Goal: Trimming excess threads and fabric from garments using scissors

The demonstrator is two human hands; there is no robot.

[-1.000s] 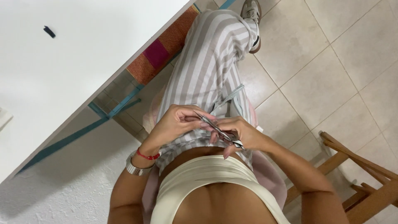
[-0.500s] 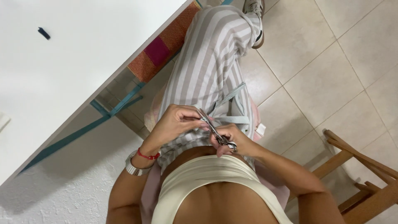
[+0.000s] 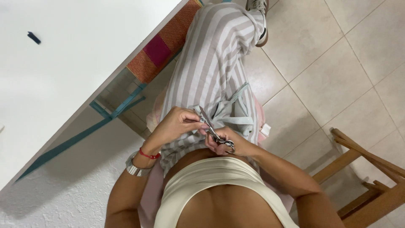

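Near the middle of the frame, the person's right hand is gripping a pair of small metal scissors by the finger loops, its fingers closed through and around them. The blades are pointing up and left toward the left hand, whose fingertips are pinching together right at the blade tips, on the striped fabric of the trousers at the waistband; whether a thread lies between them is too small to tell. A pale blue drawstring is hanging just right of the scissors, and a small white tag is sticking out at the right hip.

The left wrist is wearing a red cord bracelet and a silver watch band. In the upper left, a white table is carrying a small dark object; beneath its edge, an orange and pink woven seat on a teal frame is showing. A wooden chair is standing in the lower right on beige floor tiles. A sneaker is resting at the top.
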